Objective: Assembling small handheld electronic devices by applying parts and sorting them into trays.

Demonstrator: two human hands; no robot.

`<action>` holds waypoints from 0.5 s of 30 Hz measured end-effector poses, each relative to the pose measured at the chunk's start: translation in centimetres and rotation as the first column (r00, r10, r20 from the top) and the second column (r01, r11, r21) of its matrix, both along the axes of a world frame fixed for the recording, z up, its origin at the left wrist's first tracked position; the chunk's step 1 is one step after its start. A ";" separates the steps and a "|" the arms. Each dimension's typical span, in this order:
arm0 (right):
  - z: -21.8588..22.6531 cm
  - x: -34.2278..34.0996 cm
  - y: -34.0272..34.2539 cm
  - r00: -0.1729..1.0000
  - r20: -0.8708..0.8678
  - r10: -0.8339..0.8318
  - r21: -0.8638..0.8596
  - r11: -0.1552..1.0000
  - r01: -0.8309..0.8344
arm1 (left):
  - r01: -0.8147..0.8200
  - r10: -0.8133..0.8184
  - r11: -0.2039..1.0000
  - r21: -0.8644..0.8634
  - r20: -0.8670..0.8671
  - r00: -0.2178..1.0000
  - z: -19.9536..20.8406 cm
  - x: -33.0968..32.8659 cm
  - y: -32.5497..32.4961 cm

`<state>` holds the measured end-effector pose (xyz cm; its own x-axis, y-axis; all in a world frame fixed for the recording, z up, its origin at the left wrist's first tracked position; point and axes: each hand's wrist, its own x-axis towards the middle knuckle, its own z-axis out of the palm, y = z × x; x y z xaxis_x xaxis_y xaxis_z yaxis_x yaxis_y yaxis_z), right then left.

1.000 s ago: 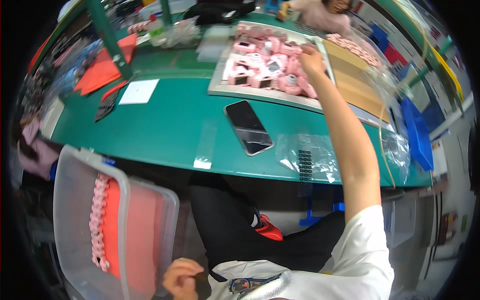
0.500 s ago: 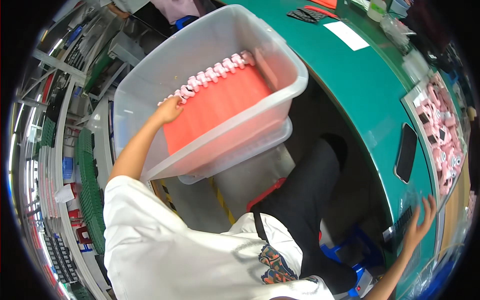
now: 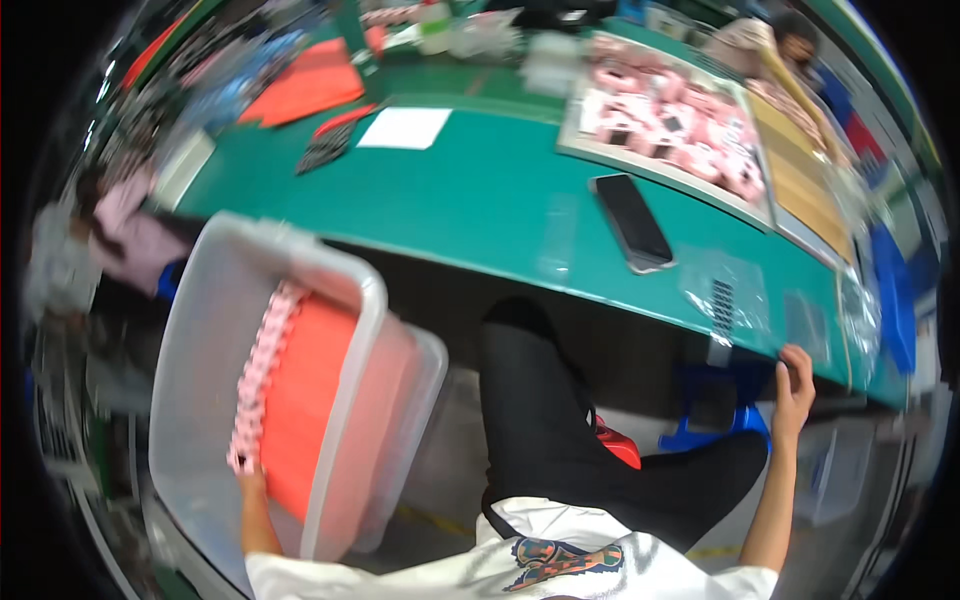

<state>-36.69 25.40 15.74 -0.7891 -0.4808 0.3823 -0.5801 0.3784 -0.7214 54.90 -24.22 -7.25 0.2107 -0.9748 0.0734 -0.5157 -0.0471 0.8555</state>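
My left hand [image 3: 253, 484] reaches into a large translucent plastic bin [image 3: 180, 390], at the near end of a row of small pink plastic pieces [image 3: 260, 365]. Motion blur and the pieces hide its fingertips, so whether it grips one is unclear. The row stands along the edge of a red-orange sheet [image 3: 312, 400] in the bin. My right hand [image 3: 795, 390] is at the front edge of the green table, its fingers apart and nothing in them. Close to it lies a clear plastic bag with a strip of black squares [image 3: 722, 305].
On the green table [image 3: 470, 220] are a dark phone [image 3: 633, 222], a tray [image 3: 665, 185] of pink pieces, a white paper [image 3: 404, 128], a dark glove-like item [image 3: 325, 148] and orange sheets [image 3: 310, 85]. A blue stool [image 3: 715, 425] stands below. Another person [image 3: 775, 60] sits across.
The view has swung right toward the table, so the bin now appears at the lower left. My left hand stays by the pink row; my right hand stays near the table's edge.
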 end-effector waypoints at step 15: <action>0.5 6.0 -1.9 0.986 -0.088 0.139 -0.211 0.965 -0.155 | 0.152 -0.121 0.987 0.046 -0.400 0.909 20.5 -11.3 3.7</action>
